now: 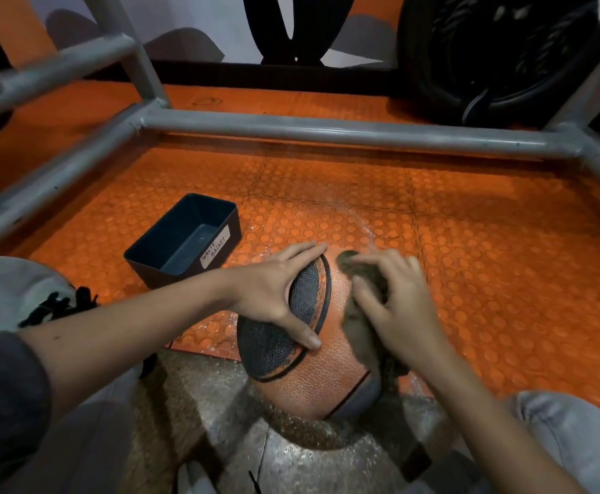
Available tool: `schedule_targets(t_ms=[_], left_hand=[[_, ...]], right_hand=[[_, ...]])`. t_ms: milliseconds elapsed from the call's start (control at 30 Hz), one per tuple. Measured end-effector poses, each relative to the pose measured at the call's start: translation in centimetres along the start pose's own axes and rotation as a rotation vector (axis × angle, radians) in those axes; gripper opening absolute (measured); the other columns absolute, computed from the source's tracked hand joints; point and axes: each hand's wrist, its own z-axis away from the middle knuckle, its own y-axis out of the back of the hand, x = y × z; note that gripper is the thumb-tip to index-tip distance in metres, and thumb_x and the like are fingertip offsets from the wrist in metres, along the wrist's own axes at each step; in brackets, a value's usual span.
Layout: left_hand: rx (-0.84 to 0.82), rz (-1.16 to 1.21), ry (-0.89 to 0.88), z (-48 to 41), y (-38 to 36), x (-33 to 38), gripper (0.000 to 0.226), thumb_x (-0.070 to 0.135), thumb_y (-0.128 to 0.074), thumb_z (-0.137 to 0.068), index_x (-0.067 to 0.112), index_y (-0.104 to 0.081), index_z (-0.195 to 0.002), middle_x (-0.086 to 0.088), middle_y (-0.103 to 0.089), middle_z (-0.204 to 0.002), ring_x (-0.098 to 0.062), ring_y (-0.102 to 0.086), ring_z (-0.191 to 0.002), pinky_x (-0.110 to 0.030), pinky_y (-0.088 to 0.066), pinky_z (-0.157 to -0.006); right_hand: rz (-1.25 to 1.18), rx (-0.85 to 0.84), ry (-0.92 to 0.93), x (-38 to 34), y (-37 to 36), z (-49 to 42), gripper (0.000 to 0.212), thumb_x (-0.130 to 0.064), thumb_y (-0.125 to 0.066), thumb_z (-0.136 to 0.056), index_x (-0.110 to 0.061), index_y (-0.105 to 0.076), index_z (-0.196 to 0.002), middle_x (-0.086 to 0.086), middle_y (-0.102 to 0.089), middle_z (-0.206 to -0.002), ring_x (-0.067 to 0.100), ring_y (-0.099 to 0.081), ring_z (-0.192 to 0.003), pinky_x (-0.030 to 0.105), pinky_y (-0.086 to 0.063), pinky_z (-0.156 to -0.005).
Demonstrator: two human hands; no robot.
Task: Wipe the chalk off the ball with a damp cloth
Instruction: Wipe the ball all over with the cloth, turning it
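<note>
Orange studded floor mat [327, 194], grey tubular metal frame [327, 130], speckled stone floor [213, 393], black tyre [487, 48] behind

A small white paper label [215, 247] with hand-written black letters says "WASTE BASKET". It is stuck on the outside of a dark, open plastic box [184, 240] on the orange bumpy floor mat [469, 251]. No other words can be read.

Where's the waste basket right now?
Head view, left of centre: the waste basket stands on the orange mat, just beyond the left hand resting on the ball.
</note>
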Motion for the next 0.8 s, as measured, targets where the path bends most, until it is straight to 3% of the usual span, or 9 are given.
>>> schedule_targets(t_ms=[100, 167, 300, 367, 467, 567, 633, 800], left_hand=[[-0.007, -0.002, 0.001, -0.2, -0.2, -0.2, 0.130, 0.039, -0.084, -0.064, 0.029, 0.013, -0.149, 0.018, 0.017, -0.155, -0.007, 0.004, -0.144, -0.026, -0.008, -0.115], [-0.016, -0.009, -0.003, -0.2, -0.1, -0.2, 0.130, 0.038, -0.085, -0.063, 0.028, 0.012, -0.150, 0.017, 0.016, -0.155, -0.007, 0.004, -0.144, -0.025, -0.007, -0.115], [-0.019, -0.019, -0.001, 0.0, 0.0, 0.0, 0.130, 0.039, -0.085, -0.062, 0.031, 0.012, -0.149, 0.020, 0.016, -0.153, -0.007, 0.003, -0.143, -0.027, -0.007, -0.112], [-0.017, -0.023, -0.005, 0.0, -0.1, 0.1, 0.129, 0.041, -0.084, -0.063, 0.032, 0.011, -0.149, 0.022, 0.015, -0.153, -0.007, 0.002, -0.142, -0.027, -0.008, -0.112], [0.006, -0.034, -0.009, 0.0, -0.1, -0.1, 0.128, 0.042, -0.083, -0.064, 0.030, 0.010, -0.150, 0.021, 0.013, -0.153, -0.005, -0.001, -0.142, -0.026, -0.009, -0.113], [0.022, -0.046, -0.027, -0.1, -0.3, -0.1, 0.127, 0.038, -0.084, -0.065, 0.025, 0.009, -0.150, 0.017, 0.010, -0.155, -0.003, -0.003, -0.141, -0.015, -0.010, -0.106], [0.008, -0.044, -0.032, -0.1, -0.3, 0.1, 0.126, 0.037, -0.084, -0.065, 0.026, 0.009, -0.150, 0.017, 0.011, -0.154, -0.002, -0.002, -0.140, -0.015, -0.010, -0.106], [-0.019, -0.047, -0.020, 0.2, 0.0, 0.2, 0.127, 0.043, -0.083, -0.064, 0.031, 0.010, -0.150, 0.021, 0.015, -0.153, -0.006, 0.004, -0.143, -0.033, -0.006, -0.117]], right_hand=[[0.130, -0.067, 0.282, -2.2, -0.6, 1.9, 0.024, -0.031, -0.047, -0.088, -0.024, -0.066, -0.101, -0.010, -0.060, -0.099, 0.010, -0.044, -0.088, 0.028, -0.038, -0.075], [0.098, -0.092, 0.315, -1.5, -0.3, 1.4, 0.023, -0.031, -0.047, -0.088, -0.026, -0.067, -0.098, -0.011, -0.060, -0.098, 0.012, -0.045, -0.088, 0.032, -0.038, -0.073], [-0.086, -0.064, -0.008, 2.1, 0.5, -3.2, 0.013, -0.018, -0.057, -0.088, -0.020, -0.069, -0.093, -0.013, -0.055, -0.088, 0.019, -0.049, -0.089, 0.037, -0.036, -0.085], [-0.110, -0.078, -0.111, 2.8, 0.6, -4.1, 0.013, -0.011, -0.059, -0.088, -0.021, -0.067, -0.090, -0.014, -0.055, -0.086, 0.019, -0.052, -0.090, 0.033, -0.035, -0.092], [-0.030, -0.072, 0.032, 0.6, 0.8, -1.9, 0.015, -0.030, -0.050, -0.086, -0.034, -0.065, -0.088, -0.018, -0.058, -0.090, 0.017, -0.051, -0.090, 0.026, -0.035, -0.079], [0.103, -0.111, 0.309, -2.6, -0.1, 1.9, 0.022, -0.031, -0.048, -0.086, -0.025, -0.069, -0.090, -0.015, -0.063, -0.096, 0.014, -0.048, -0.084, 0.033, -0.036, -0.070], [0.141, -0.102, 0.377, -2.6, -0.2, 1.9, 0.022, -0.030, -0.048, -0.086, -0.025, -0.070, -0.091, -0.014, -0.063, -0.096, 0.014, -0.046, -0.084, 0.032, -0.034, -0.070], [-0.083, -0.060, -0.027, 1.6, 0.2, -3.7, 0.012, -0.026, -0.054, -0.087, -0.029, -0.066, -0.086, -0.020, -0.056, -0.086, 0.023, -0.052, -0.091, 0.028, -0.031, -0.080]])
